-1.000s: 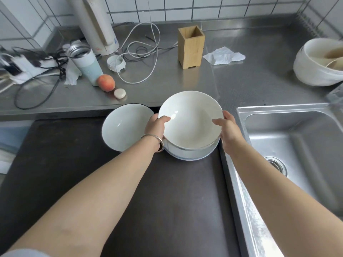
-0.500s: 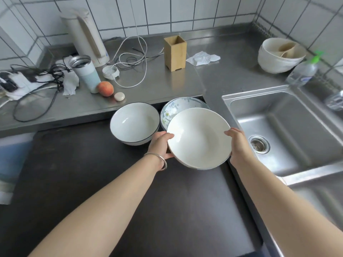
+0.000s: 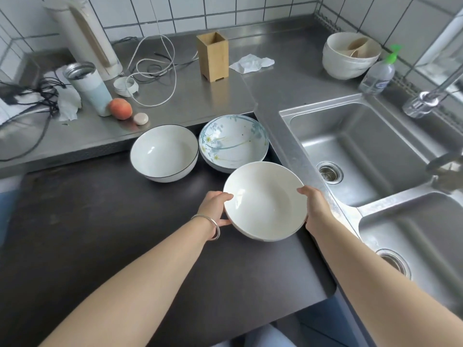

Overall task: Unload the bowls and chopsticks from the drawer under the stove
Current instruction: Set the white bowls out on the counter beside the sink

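Observation:
I hold a plain white bowl point(image 3: 264, 200) over the dark stove top point(image 3: 100, 221), near its right edge. My left hand point(image 3: 214, 209) grips its left rim and my right hand point(image 3: 314, 207) grips its right rim. Behind it stands a flower-patterned bowl point(image 3: 234, 141), which seems to rest on another bowl beneath. To the left of that stands a white bowl with a dark rim point(image 3: 164, 152). No chopsticks or drawer show in this view.
A double steel sink point(image 3: 363, 151) lies right of the stove top. On the steel counter point(image 3: 200, 101) stand a wooden holder point(image 3: 213, 56), a tumbler point(image 3: 87, 87), a peach point(image 3: 120, 108), cables and a stack of pale bowls point(image 3: 350, 57).
Both hands have lifted the white bowl off the patterned bowl and drawn it toward me and slightly right. The patterned bowl is now uncovered.

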